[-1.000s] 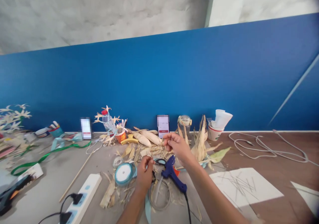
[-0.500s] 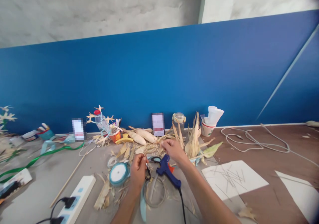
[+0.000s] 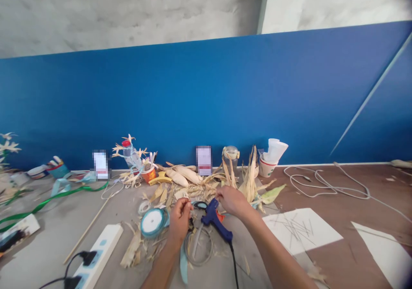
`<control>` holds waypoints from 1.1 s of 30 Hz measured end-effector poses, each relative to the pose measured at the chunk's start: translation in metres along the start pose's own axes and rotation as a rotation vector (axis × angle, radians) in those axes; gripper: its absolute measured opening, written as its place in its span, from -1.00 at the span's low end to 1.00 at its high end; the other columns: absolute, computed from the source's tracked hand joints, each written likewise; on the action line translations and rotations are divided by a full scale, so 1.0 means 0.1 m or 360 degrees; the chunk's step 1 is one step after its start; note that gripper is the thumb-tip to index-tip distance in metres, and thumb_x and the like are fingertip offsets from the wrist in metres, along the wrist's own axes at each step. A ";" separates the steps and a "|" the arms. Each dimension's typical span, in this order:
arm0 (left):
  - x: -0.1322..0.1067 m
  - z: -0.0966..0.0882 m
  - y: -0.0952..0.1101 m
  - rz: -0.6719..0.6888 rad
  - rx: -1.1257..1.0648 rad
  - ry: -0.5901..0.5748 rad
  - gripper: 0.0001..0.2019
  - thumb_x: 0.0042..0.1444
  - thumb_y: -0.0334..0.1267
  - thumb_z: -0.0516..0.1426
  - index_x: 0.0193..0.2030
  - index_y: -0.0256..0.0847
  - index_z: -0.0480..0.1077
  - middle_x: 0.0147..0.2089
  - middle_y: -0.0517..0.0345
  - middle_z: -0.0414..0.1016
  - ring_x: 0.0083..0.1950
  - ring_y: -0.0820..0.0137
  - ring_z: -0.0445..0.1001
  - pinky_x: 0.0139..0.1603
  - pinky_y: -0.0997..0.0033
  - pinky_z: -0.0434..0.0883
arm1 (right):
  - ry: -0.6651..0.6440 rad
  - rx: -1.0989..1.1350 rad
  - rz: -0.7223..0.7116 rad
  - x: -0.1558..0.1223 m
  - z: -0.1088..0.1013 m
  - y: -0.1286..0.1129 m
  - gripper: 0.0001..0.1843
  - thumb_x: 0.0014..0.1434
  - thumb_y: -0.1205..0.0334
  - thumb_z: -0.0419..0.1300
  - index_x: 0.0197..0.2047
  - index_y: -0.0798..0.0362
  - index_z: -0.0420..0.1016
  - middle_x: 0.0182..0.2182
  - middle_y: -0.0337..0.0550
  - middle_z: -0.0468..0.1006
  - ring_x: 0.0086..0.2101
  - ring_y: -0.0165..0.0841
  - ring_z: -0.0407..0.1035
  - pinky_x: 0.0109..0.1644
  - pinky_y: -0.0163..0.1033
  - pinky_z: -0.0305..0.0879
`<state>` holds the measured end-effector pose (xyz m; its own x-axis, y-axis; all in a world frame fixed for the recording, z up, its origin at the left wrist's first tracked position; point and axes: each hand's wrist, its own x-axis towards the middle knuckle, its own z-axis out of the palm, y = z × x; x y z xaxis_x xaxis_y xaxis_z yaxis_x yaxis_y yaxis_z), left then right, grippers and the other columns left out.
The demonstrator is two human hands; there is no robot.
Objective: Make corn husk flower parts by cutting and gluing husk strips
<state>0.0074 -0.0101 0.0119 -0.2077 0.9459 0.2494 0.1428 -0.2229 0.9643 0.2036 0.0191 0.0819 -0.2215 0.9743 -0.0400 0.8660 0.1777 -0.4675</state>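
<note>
My left hand [image 3: 180, 217] is closed in a pinch between the ribbon spool [image 3: 152, 223] and the blue glue gun [image 3: 219, 225]. What its fingertips hold is too small to make out, with a pale bit of husk showing just beyond them. My right hand [image 3: 232, 200] has its fingers curled together over the pile of dried corn husk [image 3: 202, 190], right behind the glue gun's nozzle end. Anything in those fingers is hidden. Black-handled scissors [image 3: 201, 205] lie between the hands, and a coil of wire [image 3: 210, 254] is nearer to me.
A white power strip [image 3: 107, 239] with black plugs lies at the left front. Thin sticks rest on white paper [image 3: 326, 233] at right. Along the blue partition [image 3: 206, 87] stand a phone [image 3: 204, 160], a jar [image 3: 232, 154], paper cups [image 3: 268, 169] and a bottle with husk flowers [image 3: 128, 152].
My right hand has moved slightly to the right and towards me, lower over the husk pile. My left hand stays nearly in place, still pinched.
</note>
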 end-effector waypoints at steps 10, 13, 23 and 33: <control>-0.01 0.01 -0.02 0.0007 -0.0017 -0.0011 -0.78 0.04 -0.07 0.13 -0.35 -0.19 0.36 -0.49 0.23 0.41 -0.55 0.46 0.30 -0.49 0.44 0.29 | -0.0129 -0.0706 0.0016 -0.19 0.14 0.13 -0.68 0.03 0.58 0.04 -0.28 0.21 0.58 -0.15 0.27 0.55 -0.25 -0.06 0.52 -0.27 -0.10 0.39; -0.01 0.01 -0.01 0.0021 -0.0037 0.0019 -0.77 0.02 -0.06 0.15 -0.36 -0.20 0.37 -0.51 0.23 0.40 -0.55 0.46 0.29 -0.50 0.45 0.28 | -0.0014 -0.0752 0.0028 -0.17 0.03 0.15 -0.66 0.06 0.58 0.00 -0.24 0.20 0.55 -0.19 0.25 0.54 -0.29 -0.09 0.52 -0.30 -0.11 0.36; 0.05 0.01 -0.02 -0.0119 -0.0323 0.0081 -0.70 -0.04 -0.01 0.21 -0.37 -0.23 0.37 -0.53 0.25 0.40 -0.61 0.53 0.26 -0.57 0.51 0.23 | 0.1599 0.0464 -0.0800 -0.40 -0.57 -0.27 -0.90 0.21 0.32 0.06 -0.24 0.03 0.39 -0.44 -0.18 0.43 -0.46 -0.38 0.31 -0.37 -0.30 0.22; 0.11 -0.04 -0.11 -0.0226 -0.0737 0.0131 -0.66 -0.10 -0.06 0.29 -0.25 -0.24 0.41 -0.49 0.24 0.45 -0.57 0.56 0.29 -0.50 0.53 0.24 | 0.1432 0.0830 -0.1157 -0.36 0.00 -0.35 -0.77 0.15 0.47 0.02 -0.19 0.00 0.35 -0.35 -0.13 0.42 -0.31 -0.31 0.37 -0.24 -0.19 0.32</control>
<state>-0.0006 0.0013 0.0044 -0.2723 0.9569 0.1006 -0.3340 -0.1921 0.9228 0.1811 -0.0224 0.1000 -0.0108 0.4608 0.8874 0.3492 0.8333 -0.4285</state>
